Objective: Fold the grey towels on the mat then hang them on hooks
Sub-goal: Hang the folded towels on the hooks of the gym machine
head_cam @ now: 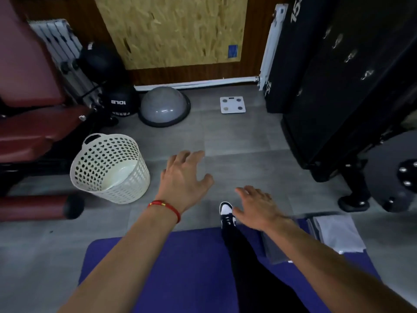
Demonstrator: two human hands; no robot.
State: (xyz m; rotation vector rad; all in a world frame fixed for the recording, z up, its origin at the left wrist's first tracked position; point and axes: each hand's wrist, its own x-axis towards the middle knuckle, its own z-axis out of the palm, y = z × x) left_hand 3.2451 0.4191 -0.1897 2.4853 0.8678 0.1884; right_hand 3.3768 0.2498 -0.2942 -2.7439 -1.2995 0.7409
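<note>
So right now both your hands are free: your left hand (185, 177) is out in front with the fingers spread and loose, holding nothing, and your right hand (257, 207) is the same deal, fingers relaxed and hovering just above your black-and-white sneaker (226, 214). The purple exercise mat (158, 267) is under you at about 6 o'clock, and the stack of folded grey towels (276, 249) sits on its right edge around 4 o'clock, with a lighter, whitish folded cloth (338, 233) right beside it that looks like part of the same pile, though it's blurry and I can't tell how many pieces are there. The white perforated plastic laundry basket (110, 168) at 9 o'clock looks empty from this angle, so my guess is everything's been pulled out already. That makes the folding look mostly or fully done, assuming nothing's hidden off frame. The hanging part hasn't started as far as I can see: the row of metal hooks (350, 55) on the black panel up at 2 o'clock has nothing on it. So what's left for you is grabbing the towels off the mat and getting them up on those hooks one at a time.
</note>
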